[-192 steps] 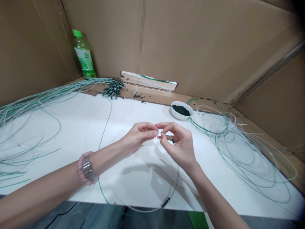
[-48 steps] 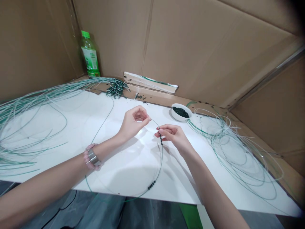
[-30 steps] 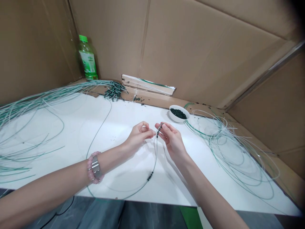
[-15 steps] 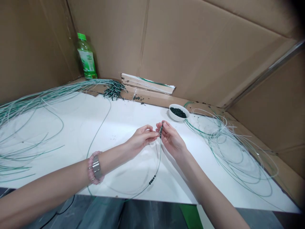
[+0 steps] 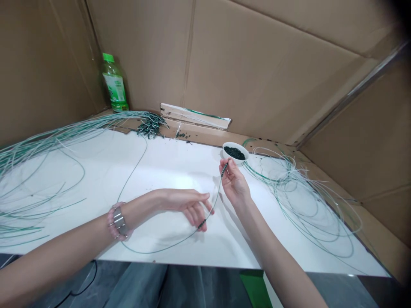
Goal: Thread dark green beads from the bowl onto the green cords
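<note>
My right hand pinches the upper end of a thin green cord, close in front of the white bowl of dark beads. A short row of dark beads sits on the cord just below those fingertips. Lower down, my left hand has its fingers apart, palm turned toward the cord. A second cluster of dark beads on the cord lies against its fingers; whether they press on it I cannot tell. From there the cord curves left across the white tabletop.
The white bowl stands near the back edge. Loops of green and white cord spread at right. At left lies a long bundle of cords with beaded ends. A green bottle stands by the cardboard wall.
My left hand has left the upper beads, opened and moved down to the lower bead cluster. My right hand has shifted slightly right, still pinching the cord's end.
</note>
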Motion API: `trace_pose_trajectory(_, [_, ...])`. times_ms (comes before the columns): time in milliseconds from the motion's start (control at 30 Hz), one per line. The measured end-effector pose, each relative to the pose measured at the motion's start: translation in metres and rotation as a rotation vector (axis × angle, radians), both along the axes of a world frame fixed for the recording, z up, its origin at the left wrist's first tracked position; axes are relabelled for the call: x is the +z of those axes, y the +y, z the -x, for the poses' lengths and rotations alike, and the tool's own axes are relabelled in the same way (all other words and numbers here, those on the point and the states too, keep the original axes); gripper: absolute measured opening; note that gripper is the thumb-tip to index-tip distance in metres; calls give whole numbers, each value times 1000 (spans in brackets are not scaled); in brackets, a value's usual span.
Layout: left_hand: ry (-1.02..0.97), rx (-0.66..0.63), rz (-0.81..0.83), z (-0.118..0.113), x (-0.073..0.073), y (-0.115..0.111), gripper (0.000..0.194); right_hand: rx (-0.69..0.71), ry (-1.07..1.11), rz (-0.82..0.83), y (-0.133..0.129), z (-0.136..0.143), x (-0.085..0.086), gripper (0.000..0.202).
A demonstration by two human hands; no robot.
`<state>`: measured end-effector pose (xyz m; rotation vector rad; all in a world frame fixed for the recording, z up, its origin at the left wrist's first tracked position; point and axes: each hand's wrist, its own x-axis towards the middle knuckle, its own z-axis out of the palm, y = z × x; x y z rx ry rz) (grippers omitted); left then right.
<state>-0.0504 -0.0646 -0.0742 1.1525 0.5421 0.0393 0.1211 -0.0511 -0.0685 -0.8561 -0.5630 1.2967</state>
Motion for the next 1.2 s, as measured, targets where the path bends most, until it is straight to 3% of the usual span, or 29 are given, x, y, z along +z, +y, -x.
trace_pose_trajectory(67, [53, -124, -26, 9, 4, -3, 48, -78, -15, -39, 4, -5, -2, 18])
trace_pose_trajectory(167, [94, -175, -100, 28, 6, -9, 38, -186, -100, -82, 9, -12, -6, 19])
trace_pose_trajectory(233, [109, -121, -176, 43, 9, -12, 33, -225, -138, -79, 12, -18, -9, 19])
trace_pose_trajectory(333, [177, 101, -337, 66, 22, -17, 35, -239, -207, -51, 10, -28, -12, 19])
trace_pose_trajectory(433, [298, 309, -669, 83, 47, -23, 34, -246, -322, -34, -3, -33, -10, 24])
trace_pose_trajectory(500, [359, 354, -956, 88, 66, -30, 30, -294, -439, -92, -21, -28, -3, 31])
trace_pose_trajectory(567, [396, 338, -1172, 88, 83, -39, 28, -301, -715, -280, -45, -14, 6, 37])
trace_pose_trajectory(633, [416, 293, -1290, 84, 95, -47, 28, -104, -1011, -514, -70, 9, 15, 38])
trace_pose_trajectory(700, [411, 249, -1343, 79, 104, -54, 27, 137, -1186, -673, -88, 33, 21, 43])
trace_pose_trajectory(733, [399, 229, -1352, 77, 108, -57, 27, 163, -1240, -699, -94, 44, 23, 42])
trace_pose_trajectory(900, [397, 180, -1328, 80, 122, -69, 28, 118, -1305, -753, -99, 61, 18, 26])
trace_pose_trajectory(1200, [492, 264, -1303, 124, 143, -72, 32, 25, -1400, -776, -90, 22, -3, 22])
